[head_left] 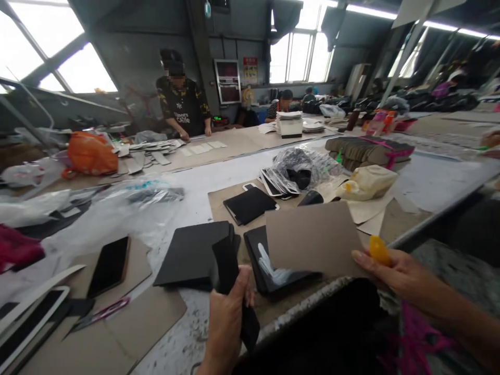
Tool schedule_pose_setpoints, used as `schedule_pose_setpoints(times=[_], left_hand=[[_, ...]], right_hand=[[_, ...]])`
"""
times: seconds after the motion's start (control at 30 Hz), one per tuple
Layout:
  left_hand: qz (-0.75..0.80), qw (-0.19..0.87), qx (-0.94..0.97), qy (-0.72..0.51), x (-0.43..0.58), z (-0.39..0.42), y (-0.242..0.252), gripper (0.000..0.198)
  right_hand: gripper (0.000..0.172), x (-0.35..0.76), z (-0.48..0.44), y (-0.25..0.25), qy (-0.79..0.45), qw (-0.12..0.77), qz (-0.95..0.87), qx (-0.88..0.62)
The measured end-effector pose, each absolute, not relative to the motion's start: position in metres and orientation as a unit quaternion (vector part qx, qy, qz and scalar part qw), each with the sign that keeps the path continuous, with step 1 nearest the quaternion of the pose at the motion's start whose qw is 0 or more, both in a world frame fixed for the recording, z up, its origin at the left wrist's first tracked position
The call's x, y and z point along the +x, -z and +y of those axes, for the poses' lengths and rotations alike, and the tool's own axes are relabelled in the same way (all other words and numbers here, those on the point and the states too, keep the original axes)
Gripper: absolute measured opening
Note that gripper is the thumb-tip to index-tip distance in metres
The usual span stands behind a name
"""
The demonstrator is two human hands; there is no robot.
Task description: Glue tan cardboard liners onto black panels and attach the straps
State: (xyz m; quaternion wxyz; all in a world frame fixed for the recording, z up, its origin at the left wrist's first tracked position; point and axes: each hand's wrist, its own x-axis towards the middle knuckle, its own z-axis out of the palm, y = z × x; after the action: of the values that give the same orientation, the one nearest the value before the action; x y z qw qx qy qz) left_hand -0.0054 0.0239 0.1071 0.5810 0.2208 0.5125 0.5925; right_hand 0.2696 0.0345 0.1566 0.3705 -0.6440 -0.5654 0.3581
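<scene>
My left hand (230,312) is closed around a black strip (225,265), which stands tilted at the front of the table. My right hand (394,273) grips the right edge of a grey-brown cardboard sheet (312,237), held at a slant. A rounded yellow piece (378,250) shows at its fingers; I cannot tell whether it is worn or held. Partly hidden under the sheet lies a black panel (255,250) with a white smear (269,265) on it. Left of that is a stack of black panels (195,250). Another black piece (250,203) lies behind them.
A phone (109,265) and pink-handled scissors (99,312) lie at left. Beyond are clear plastic wrap (300,161), a yellowish plastic bottle (369,182) and a tied bundle of brown pieces (367,151). Across the table a person (183,99) stands handling flat pieces.
</scene>
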Motion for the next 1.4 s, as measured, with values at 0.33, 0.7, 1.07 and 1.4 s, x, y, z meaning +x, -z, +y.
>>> schedule_pose_setpoints(times=[0.33, 0.7, 1.07, 1.4], left_hand=[[0.348, 0.708, 0.126, -0.601, 0.024, 0.008, -0.134, 0.037], [0.502, 0.693, 0.375, -0.358, -0.067, 0.029, -0.154, 0.036], [0.526, 0.67, 0.394, -0.345, -0.061, 0.06, -0.16, 0.029], [0.506, 0.634, 0.329, -0.484, -0.024, 0.06, -0.11, 0.045]], right_hand=[[0.032, 0.166, 0.006, -0.156, -0.462, 0.411, -0.6, -0.508], [0.052, 0.223, 0.052, -0.184, -0.378, 0.249, -0.718, -0.529], [0.038, 0.223, 0.069, -0.207, -0.431, 0.208, -0.711, -0.515], [0.038, 0.227, 0.089, -0.159, -0.398, 0.339, -0.583, -0.622]])
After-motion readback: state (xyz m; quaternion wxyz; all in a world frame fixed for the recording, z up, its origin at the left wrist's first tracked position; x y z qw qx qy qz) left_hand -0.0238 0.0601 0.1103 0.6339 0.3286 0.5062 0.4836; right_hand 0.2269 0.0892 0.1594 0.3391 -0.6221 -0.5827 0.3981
